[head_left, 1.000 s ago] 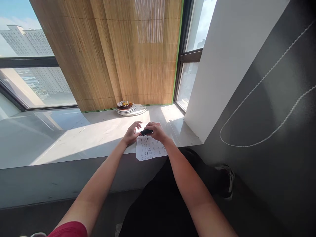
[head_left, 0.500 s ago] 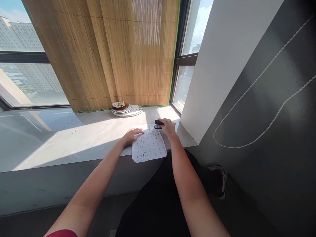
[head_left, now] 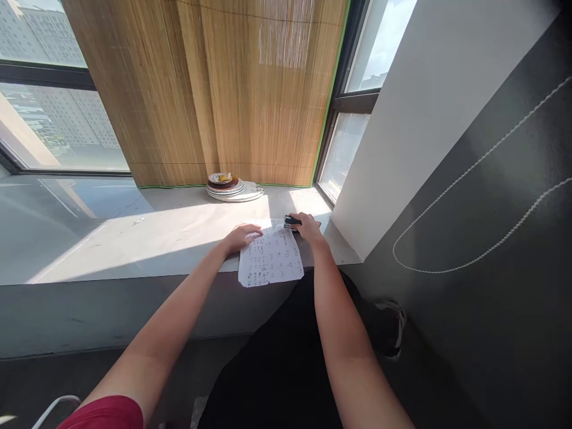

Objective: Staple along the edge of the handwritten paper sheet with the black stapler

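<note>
A white sheet of paper [head_left: 271, 256] covered in handwriting lies on the window ledge, its lower edge reaching past the ledge's front edge. On its upper left part rests my left hand [head_left: 241, 237], fingers spread and pointing right. At the sheet's upper right corner, my right hand [head_left: 307, 227] grips a black stapler [head_left: 292, 220], whose front end is over the paper. The palm hides the stapler's rear part.
A stack of plates [head_left: 224, 186] with a small yellow item on top stands on the ledge [head_left: 170, 229] by the bamboo blind [head_left: 232, 101]. A beaded cord [head_left: 435, 272] hangs at the right wall. Windows flank the blind.
The view has shifted slightly. The stapler's front, which showed a gap between its arms, now looks lower and more level at the paper's corner. My left hand stays on the sheet.
</note>
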`<state>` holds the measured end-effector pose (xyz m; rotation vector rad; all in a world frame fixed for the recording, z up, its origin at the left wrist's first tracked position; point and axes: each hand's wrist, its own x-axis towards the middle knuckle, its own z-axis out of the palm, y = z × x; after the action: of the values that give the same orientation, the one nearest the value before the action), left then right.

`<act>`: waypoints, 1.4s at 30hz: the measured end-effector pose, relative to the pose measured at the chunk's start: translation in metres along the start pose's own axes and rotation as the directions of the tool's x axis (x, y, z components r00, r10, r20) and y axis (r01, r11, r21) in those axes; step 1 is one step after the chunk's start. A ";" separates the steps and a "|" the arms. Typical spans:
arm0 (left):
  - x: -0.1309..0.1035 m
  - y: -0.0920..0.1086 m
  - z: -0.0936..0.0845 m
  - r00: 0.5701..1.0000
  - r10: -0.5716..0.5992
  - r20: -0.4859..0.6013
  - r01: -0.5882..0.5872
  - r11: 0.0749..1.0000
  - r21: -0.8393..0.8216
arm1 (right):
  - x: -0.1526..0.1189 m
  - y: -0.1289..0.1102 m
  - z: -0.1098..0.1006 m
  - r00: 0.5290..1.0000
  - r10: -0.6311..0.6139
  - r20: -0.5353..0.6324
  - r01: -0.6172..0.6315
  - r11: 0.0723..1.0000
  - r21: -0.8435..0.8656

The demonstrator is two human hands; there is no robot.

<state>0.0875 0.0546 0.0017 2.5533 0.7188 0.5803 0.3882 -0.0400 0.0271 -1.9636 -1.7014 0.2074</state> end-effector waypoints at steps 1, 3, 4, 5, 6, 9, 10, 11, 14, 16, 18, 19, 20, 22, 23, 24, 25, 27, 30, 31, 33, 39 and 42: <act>0.000 0.000 0.000 1.000 0.006 -0.001 -0.006 1.000 0.000 | -0.001 -0.002 0.000 1.000 0.003 0.002 -0.003 1.000 -0.017; 0.000 0.000 0.001 1.000 0.023 -0.002 -0.023 1.000 -0.002 | -0.002 -0.007 0.001 1.000 0.006 0.008 -0.006 0.999 -0.044; 0.000 0.000 0.001 0.999 0.032 0.001 -0.032 0.999 -0.003 | -0.003 -0.010 0.001 1.000 0.001 0.011 0.000 0.999 -0.052; 0.000 -0.001 0.001 0.999 0.042 0.006 -0.042 0.999 -0.005 | -0.004 -0.014 0.002 1.000 -0.008 0.014 0.009 0.998 -0.056; 0.000 -0.001 0.001 0.999 0.049 0.011 -0.049 0.999 -0.007 | -0.005 -0.017 0.003 1.000 -0.018 0.015 0.019 0.998 -0.055; 0.000 -0.001 0.001 0.998 0.063 0.022 -0.063 0.998 -0.011 | -0.005 -0.026 0.005 0.998 -0.070 0.007 0.070 0.997 -0.019; 0.000 0.000 0.001 0.997 0.067 0.026 -0.067 0.998 -0.015 | -0.005 -0.028 0.006 0.996 -0.090 0.000 0.090 0.996 -0.003; 0.000 0.000 0.001 0.997 0.070 0.029 -0.070 0.997 -0.021 | -0.004 -0.028 0.006 0.994 -0.109 -0.007 0.109 0.994 0.010; -0.001 0.003 -0.001 0.998 0.062 0.033 -0.061 0.997 -0.040 | 0.000 -0.027 0.009 0.991 -0.128 -0.023 0.129 0.992 0.016; -0.001 0.004 -0.001 0.998 0.050 0.028 -0.049 0.998 -0.047 | 0.002 -0.025 0.012 0.992 -0.127 -0.026 0.127 0.992 -0.005; -0.001 0.004 -0.001 0.998 0.048 0.026 -0.047 0.997 -0.054 | 0.003 -0.024 0.015 0.990 -0.137 -0.032 0.137 0.990 -0.026; -0.001 0.004 -0.001 0.998 0.051 0.024 -0.049 0.997 -0.058 | 0.003 -0.024 0.016 0.989 -0.146 -0.033 0.145 0.989 -0.033; -0.001 0.004 0.000 0.998 0.054 0.023 -0.052 0.997 -0.060 | 0.003 -0.024 0.018 0.987 -0.156 -0.033 0.154 0.987 -0.037; -0.001 0.003 0.000 0.998 0.057 0.020 -0.056 0.997 -0.060 | 0.003 -0.025 0.021 0.985 -0.170 -0.030 0.168 0.985 -0.048; -0.001 0.003 0.000 0.998 0.056 0.021 -0.055 0.997 -0.059 | 0.003 -0.025 0.022 0.985 -0.172 -0.029 0.171 0.984 -0.053; -0.001 0.003 0.000 0.998 0.054 0.023 -0.053 0.997 -0.058 | 0.003 -0.026 0.022 0.985 -0.171 -0.031 0.169 0.984 -0.056; -0.001 0.003 0.000 0.998 0.053 0.026 -0.051 0.997 -0.058 | 0.003 -0.026 0.023 0.986 -0.166 -0.035 0.164 0.985 -0.055; -0.001 0.003 0.000 0.998 0.053 0.032 -0.051 0.997 -0.058 | 0.003 -0.026 0.024 0.987 -0.152 -0.047 0.150 0.988 -0.043; -0.001 0.002 0.000 0.998 0.061 0.030 -0.059 0.997 -0.052 | 0.004 -0.025 0.023 0.990 -0.132 -0.056 0.131 0.991 -0.027; -0.001 0.002 0.000 0.998 0.061 0.029 -0.060 0.997 -0.050 | 0.004 -0.025 0.023 0.990 -0.129 -0.055 0.127 0.992 -0.026; -0.001 0.002 0.001 0.998 0.060 0.028 -0.058 0.997 -0.049 | 0.004 -0.026 0.023 0.991 -0.124 -0.052 0.122 0.992 -0.036; -0.001 0.005 -0.001 0.997 0.066 0.027 -0.064 0.996 -0.056 | 0.005 -0.029 0.024 0.992 -0.125 -0.026 0.123 0.990 -0.063; -0.001 0.006 -0.002 0.998 0.059 0.026 -0.057 0.997 -0.050 | 0.006 -0.029 0.026 0.992 -0.125 -0.028 0.123 0.991 -0.060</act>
<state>0.0876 0.0499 0.0056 2.5388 0.6154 0.5732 0.3529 -0.0253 0.0203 -1.8841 -1.8199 0.0818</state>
